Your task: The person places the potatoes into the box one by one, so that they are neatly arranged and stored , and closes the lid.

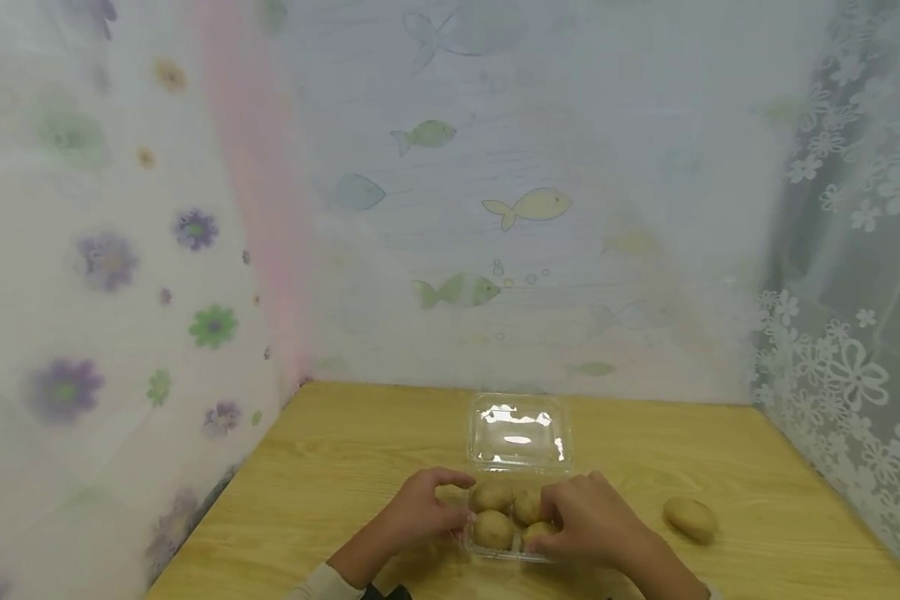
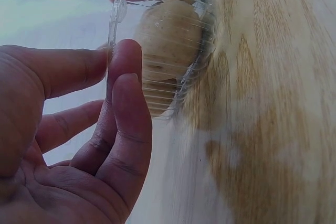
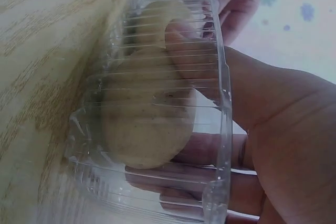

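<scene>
A clear plastic clamshell box [image 1: 495,553] stands on the table with its lid [image 1: 519,448] folded back, away from me. Several potatoes [image 1: 493,530] lie inside. My left hand [image 1: 426,510] is at the box's left side; in the left wrist view its thumb and fingers pinch the rim [image 2: 112,30]. Reaching into the right part of the box, my right hand [image 1: 596,518] grips a potato [image 3: 147,114], seen through the ribbed wall in the right wrist view. Its thumb lies on one side and its fingers on the other. The hand partly covers the right-hand potatoes in the head view.
A single loose potato [image 1: 691,520] lies on the wooden table [image 1: 345,433] to the right of the box. Patterned curtains [image 1: 532,333] hang behind the table and along both sides.
</scene>
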{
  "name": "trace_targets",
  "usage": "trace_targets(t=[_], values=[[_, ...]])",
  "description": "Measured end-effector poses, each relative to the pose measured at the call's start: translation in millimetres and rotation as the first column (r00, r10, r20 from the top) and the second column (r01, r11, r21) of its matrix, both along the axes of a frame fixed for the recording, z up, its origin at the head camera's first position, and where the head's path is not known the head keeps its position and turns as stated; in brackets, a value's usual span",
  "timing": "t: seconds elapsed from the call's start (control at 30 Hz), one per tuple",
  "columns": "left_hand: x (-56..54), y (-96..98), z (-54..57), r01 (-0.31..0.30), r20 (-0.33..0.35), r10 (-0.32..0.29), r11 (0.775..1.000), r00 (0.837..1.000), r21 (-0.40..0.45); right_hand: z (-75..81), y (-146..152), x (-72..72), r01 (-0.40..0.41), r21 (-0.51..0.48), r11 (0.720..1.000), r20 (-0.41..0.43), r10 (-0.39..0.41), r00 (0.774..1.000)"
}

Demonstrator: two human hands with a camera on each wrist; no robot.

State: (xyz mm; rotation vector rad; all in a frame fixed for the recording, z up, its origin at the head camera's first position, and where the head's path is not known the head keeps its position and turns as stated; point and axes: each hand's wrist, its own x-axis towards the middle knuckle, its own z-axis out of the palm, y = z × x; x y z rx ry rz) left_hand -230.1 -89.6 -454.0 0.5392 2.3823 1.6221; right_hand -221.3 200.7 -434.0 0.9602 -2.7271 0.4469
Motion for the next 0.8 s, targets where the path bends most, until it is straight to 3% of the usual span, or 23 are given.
trace_targets(t=[0.43,0.8], values=[[-0.3,0.2,0.6,0.022,0.008,-0.022,1.000,1.000,0.002,-0.8,1.0,0.8,0.028,0.022,0.999,-0.002,-0.028,1.000],[0.0,0.0,0.7,0.005,0.026,-0.005,1.000,1.000,0.003,2.3,1.9,-1.6,-0.011,-0.004,1.000,0.025,0.011,1.000]])
